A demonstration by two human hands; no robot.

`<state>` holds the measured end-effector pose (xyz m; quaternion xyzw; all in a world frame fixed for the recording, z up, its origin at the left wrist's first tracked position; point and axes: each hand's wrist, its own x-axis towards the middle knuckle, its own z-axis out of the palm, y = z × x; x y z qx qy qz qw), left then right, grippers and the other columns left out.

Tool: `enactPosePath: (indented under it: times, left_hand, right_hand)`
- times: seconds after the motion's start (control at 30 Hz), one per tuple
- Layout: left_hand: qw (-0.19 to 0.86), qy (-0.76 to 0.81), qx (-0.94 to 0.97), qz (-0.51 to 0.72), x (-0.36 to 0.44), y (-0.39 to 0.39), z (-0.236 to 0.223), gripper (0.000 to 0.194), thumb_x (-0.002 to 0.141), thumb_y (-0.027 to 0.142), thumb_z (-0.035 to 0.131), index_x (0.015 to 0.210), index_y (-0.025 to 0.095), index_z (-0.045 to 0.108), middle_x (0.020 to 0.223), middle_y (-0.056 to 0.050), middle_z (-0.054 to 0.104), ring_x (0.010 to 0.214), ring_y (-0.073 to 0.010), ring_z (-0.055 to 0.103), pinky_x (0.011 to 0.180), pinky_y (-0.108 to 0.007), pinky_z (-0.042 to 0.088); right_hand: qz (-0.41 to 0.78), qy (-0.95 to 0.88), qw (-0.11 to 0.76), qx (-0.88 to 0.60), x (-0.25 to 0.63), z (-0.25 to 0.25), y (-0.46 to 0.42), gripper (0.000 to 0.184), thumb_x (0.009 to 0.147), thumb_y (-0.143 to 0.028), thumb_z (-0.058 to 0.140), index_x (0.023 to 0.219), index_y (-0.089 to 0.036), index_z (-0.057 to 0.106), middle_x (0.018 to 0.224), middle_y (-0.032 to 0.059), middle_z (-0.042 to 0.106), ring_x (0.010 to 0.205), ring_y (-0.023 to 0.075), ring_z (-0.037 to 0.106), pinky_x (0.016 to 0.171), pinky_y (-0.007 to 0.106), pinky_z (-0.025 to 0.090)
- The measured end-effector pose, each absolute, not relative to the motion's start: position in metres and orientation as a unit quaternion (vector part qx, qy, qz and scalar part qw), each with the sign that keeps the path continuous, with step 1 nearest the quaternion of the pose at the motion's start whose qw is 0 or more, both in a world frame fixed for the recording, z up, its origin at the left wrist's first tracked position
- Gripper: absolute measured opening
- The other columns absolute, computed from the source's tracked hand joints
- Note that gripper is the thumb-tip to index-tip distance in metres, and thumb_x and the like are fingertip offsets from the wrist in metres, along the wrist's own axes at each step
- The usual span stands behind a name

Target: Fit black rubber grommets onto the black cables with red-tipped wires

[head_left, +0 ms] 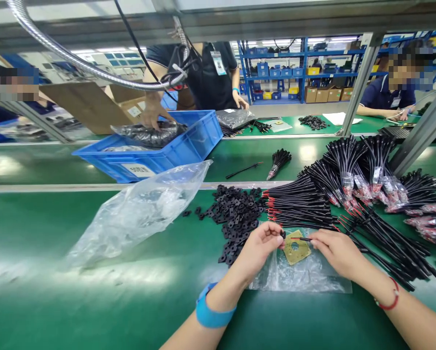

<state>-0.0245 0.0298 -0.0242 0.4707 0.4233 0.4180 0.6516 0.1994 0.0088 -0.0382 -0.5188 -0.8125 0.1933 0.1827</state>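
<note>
My left hand (pixel 264 244) pinches a small black rubber piece (pixel 283 234) between thumb and fingers. Facing it, my right hand (pixel 335 248) grips a thin black cable (pixel 305 239) whose red wire end points left at the piece. Under both hands lies a clear plastic bag (pixel 312 277) with a yellowish square plate (pixel 296 253) on it, a hole in its middle. Left of my left hand spreads a heap of black rubber pieces (pixel 235 214). Beyond the hands, black cables with red ends (pixel 298 204) lie in a row.
Bundled black cables (pixel 349 170) crowd the right side. A crumpled clear bag (pixel 141 214) lies left on the green bench (pixel 28 233). Behind it, a co-worker's hand (pixel 155 114) reaches into a blue bin (pixel 203 136). A metal hose (pixel 75 63) hangs overhead; a metal post (pixel 422 131) stands right.
</note>
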Motion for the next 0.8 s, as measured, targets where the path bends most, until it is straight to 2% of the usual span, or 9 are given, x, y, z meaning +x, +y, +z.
enactPosePath:
  times: [0.1,0.23,0.47,0.67,0.8]
  left_hand:
    - [0.664,0.412,0.458,0.423,-0.021,0.027,-0.026,0.023,0.069,0.025,0.074,0.083,0.014,0.058,0.070,0.002,0.059,0.064,-0.0106,0.058,0.068,-0.025,0.044]
    - [0.712,0.379,0.422,0.414,-0.018,0.024,-0.025,0.025,0.068,0.027,0.076,0.081,0.014,0.059,0.070,0.001,0.061,0.064,-0.0110,0.058,0.067,-0.025,0.045]
    - [0.732,0.355,0.417,0.406,-0.018,0.020,-0.022,0.025,0.070,0.028,0.075,0.082,0.014,0.058,0.072,0.000,0.060,0.064,-0.0117,0.059,0.066,-0.025,0.045]
    - [0.683,0.392,0.483,0.382,-0.018,0.019,-0.024,0.029,0.065,0.028,0.078,0.078,0.015,0.056,0.071,0.002,0.055,0.066,-0.0104,0.053,0.065,-0.023,0.041]
    - [0.642,0.415,0.527,0.372,-0.019,0.016,-0.023,0.023,0.068,0.026,0.073,0.079,0.016,0.056,0.074,0.002,0.053,0.069,-0.0112,0.049,0.066,-0.024,0.040]
  right_hand:
    - [0.278,-0.781,0.271,-0.489,0.203,-0.029,-0.004,0.025,0.095,-0.027,0.040,0.100,-0.022,0.064,0.085,0.0023,0.066,0.080,0.0150,0.061,0.074,0.027,0.047]
    - [0.281,-0.768,0.316,-0.481,0.196,-0.021,-0.016,0.025,0.095,-0.026,0.039,0.099,-0.021,0.063,0.083,0.0028,0.065,0.076,0.0154,0.060,0.068,0.028,0.047]
    - [0.188,-0.796,0.291,-0.496,0.193,-0.027,-0.014,0.026,0.095,-0.023,0.037,0.103,-0.020,0.062,0.089,0.0048,0.066,0.081,0.0190,0.062,0.073,0.032,0.047]
    - [0.107,-0.832,0.263,-0.477,0.191,-0.030,-0.016,0.027,0.095,-0.020,0.036,0.100,-0.019,0.062,0.080,0.0043,0.063,0.072,0.0189,0.060,0.065,0.032,0.045]
    - [0.103,-0.846,0.274,-0.446,0.189,-0.031,-0.017,0.024,0.094,-0.019,0.038,0.100,-0.019,0.061,0.076,0.0034,0.061,0.068,0.0176,0.058,0.061,0.030,0.043]
